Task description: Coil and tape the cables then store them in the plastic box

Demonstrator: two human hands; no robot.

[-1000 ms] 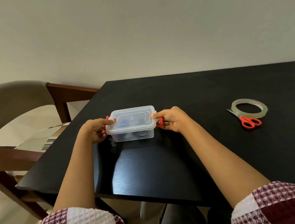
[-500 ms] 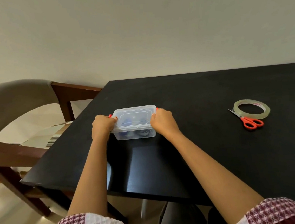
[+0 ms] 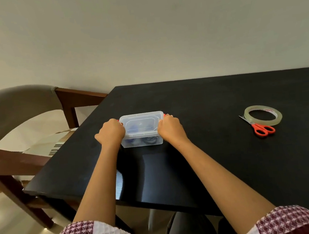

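A clear plastic box [image 3: 141,126] with its lid on and red side latches stands on the black table [image 3: 219,158]. Coiled cables, one blue and one dark, show dimly through its front wall. My left hand [image 3: 111,132] grips the box's left end, fingers curled over the latch there. At the right end, my right hand [image 3: 170,128] grips the box the same way. Only slivers of red latch show past each hand.
A roll of clear tape [image 3: 262,114] and orange-handled scissors [image 3: 261,128] lie together on the table at the right. A wooden chair [image 3: 70,103] with a grey back stands off the table's left side. The table's near edge runs just below my forearms.
Both hands have closed in from pinching the latches with fingertips to gripping over the box's ends. The box has stayed in place.
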